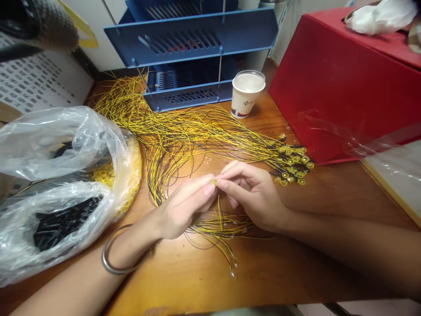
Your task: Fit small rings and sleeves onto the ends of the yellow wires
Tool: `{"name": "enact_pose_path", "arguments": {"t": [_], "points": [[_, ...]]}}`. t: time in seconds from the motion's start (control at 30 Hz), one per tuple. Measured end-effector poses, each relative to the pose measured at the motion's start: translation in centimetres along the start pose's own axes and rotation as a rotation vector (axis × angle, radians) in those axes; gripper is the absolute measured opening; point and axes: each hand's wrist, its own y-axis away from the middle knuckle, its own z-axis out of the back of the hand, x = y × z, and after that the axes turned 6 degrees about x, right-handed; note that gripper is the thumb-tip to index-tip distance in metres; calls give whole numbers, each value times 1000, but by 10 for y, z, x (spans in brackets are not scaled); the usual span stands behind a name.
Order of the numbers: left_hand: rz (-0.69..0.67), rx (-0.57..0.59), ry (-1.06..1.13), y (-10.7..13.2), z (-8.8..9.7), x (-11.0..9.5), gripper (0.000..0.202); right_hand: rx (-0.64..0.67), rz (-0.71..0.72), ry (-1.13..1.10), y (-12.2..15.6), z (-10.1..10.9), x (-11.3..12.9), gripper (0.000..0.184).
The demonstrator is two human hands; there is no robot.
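Centrally, head view: left hand (180, 206) and right hand (255, 193) meet above the wooden table (158, 276), fingertips pinched together on one small yellow piece (214, 181). Piece sits right at the tips, bridging left and right pinch, only a sliver showing; its full form is hidden by the fingers. Yellow wire (219, 208) runs up from below toward the grip; cannot tell whether it joins the piece. Beneath the hands, a loose wire bundle (210, 227), yellow and dark, ends fanned on the wood. Just beyond the right hand, a cluster of yellow-capped ends (292, 161). Beside the left forearm, black pieces (66, 221) in a clear plastic bag (16, 243); yellow rings (103, 175) near them. Farther back, paper cup (245, 98) by a blue rack (194, 37).
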Motion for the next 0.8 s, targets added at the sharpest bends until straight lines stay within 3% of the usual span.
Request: {"name": "enact_pose_path", "arguments": {"t": [0.33, 0.8], "points": [[5, -3, 14, -1, 0, -1, 38, 6, -81, -56, 1, -2, 0, 15], [34, -11, -1, 0, 0, 0, 38, 17, -7, -19, 0, -1, -1, 6]]}}
